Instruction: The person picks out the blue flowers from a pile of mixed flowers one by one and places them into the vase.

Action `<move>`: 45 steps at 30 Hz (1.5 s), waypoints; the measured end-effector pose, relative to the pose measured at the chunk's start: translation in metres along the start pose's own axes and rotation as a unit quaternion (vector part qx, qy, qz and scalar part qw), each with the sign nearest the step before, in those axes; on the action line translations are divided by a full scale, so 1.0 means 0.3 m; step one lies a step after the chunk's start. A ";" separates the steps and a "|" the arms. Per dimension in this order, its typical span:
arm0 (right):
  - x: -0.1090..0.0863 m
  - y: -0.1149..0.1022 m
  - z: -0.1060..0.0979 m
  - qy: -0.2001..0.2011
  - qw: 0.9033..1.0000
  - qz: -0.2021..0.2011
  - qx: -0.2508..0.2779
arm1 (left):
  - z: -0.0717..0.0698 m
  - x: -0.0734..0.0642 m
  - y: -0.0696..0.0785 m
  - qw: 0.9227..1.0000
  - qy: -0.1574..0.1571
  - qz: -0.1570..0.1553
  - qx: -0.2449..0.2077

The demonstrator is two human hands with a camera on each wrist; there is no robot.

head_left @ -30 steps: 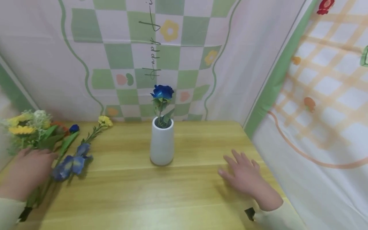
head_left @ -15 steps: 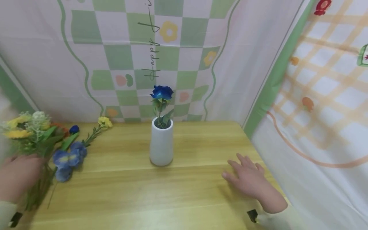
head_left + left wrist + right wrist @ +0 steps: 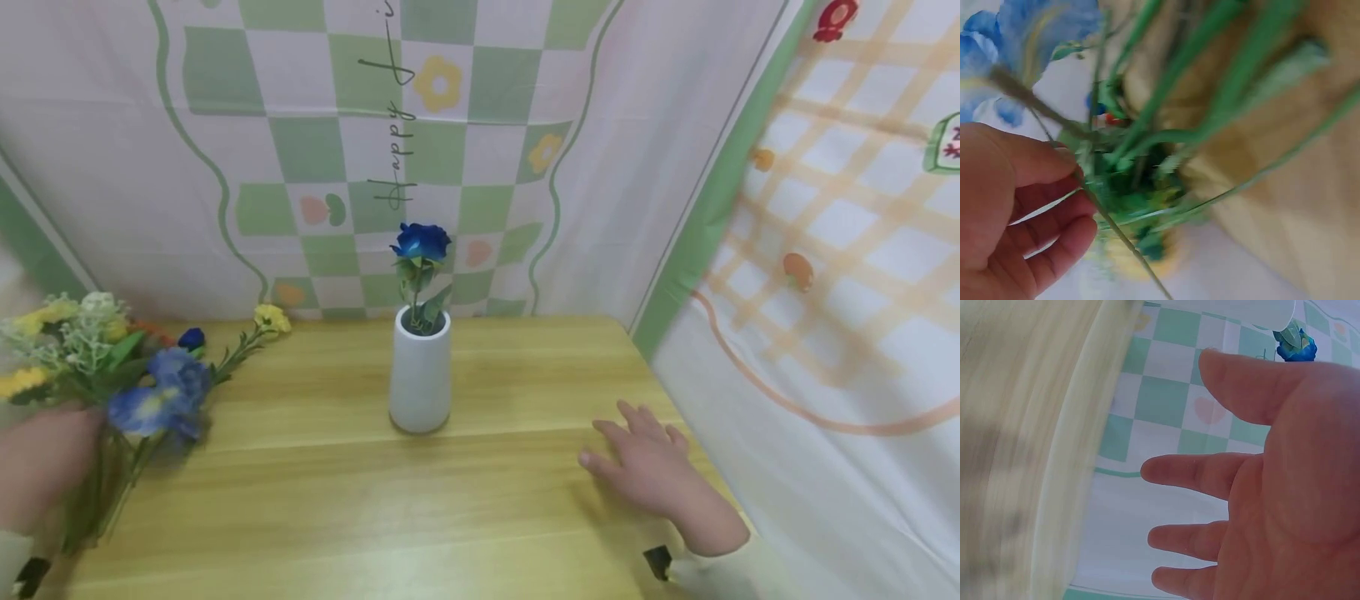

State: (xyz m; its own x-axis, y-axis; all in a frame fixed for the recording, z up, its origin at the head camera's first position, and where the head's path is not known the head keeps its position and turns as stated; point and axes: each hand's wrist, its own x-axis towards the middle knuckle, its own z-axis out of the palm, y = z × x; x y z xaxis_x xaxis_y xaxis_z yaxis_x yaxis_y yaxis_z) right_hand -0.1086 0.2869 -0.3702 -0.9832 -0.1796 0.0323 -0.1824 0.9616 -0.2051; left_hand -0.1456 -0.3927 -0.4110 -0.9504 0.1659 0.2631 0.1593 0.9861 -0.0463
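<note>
At the left of the head view, my left hand (image 3: 47, 457) is among the flower stems. In the left wrist view its thumb and fingers pinch a thin stem (image 3: 1116, 230) below a blue iris (image 3: 1035, 31). The iris (image 3: 161, 400) tilts over the other flowers there. My right hand (image 3: 641, 467) is over the right side of the table, fingers spread and holding nothing. A white vase (image 3: 420, 387) stands upright mid-table with a blue rose (image 3: 422, 242) in it.
Yellow and white flowers (image 3: 82, 333) lie bunched at the table's left edge, stems toward the front. A yellow flower (image 3: 272, 318) and a dark blue bud (image 3: 192, 337) lie beside them. Patterned cloth (image 3: 480, 150) hangs behind the wooden table (image 3: 510, 492).
My left hand has drawn back toward the left edge, and the blue iris has risen and swung left over the bunch. The right hand has shifted slightly; the vase is still.
</note>
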 end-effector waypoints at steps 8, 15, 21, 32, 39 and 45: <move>-0.002 -0.003 -0.005 0.005 1.000 0.000 0.006 | -0.108 0.037 0.091 0.995 0.101 0.008 -0.022; -0.012 -0.002 0.005 0.007 1.000 -0.005 -0.005 | -0.159 0.063 0.163 0.992 0.007 -0.045 -0.117; -0.014 -0.006 0.020 0.007 1.000 -0.009 -0.010 | -0.211 0.079 0.278 0.972 -0.044 -0.072 -0.219; -0.007 -0.051 0.058 0.005 1.000 -0.027 -0.006 | -0.242 0.103 0.486 0.883 -0.072 -0.082 -0.457; 0.014 -0.110 0.060 0.002 0.998 -0.059 0.035 | -0.254 0.124 0.622 0.827 -0.034 -0.051 -0.559; 0.043 -0.187 0.066 -0.017 0.992 -0.117 0.050 | -0.262 0.147 0.723 0.783 -0.002 -0.019 -0.622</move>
State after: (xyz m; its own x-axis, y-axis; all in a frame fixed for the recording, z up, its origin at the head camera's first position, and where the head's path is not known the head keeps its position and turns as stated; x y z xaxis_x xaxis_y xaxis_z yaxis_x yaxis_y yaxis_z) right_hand -0.1110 0.2266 -0.3777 -0.9127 -0.4045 0.0576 -0.4028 0.8673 -0.2924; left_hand -0.1320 -0.1713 -0.3338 -0.9613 0.1382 0.2382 0.2651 0.2303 0.9363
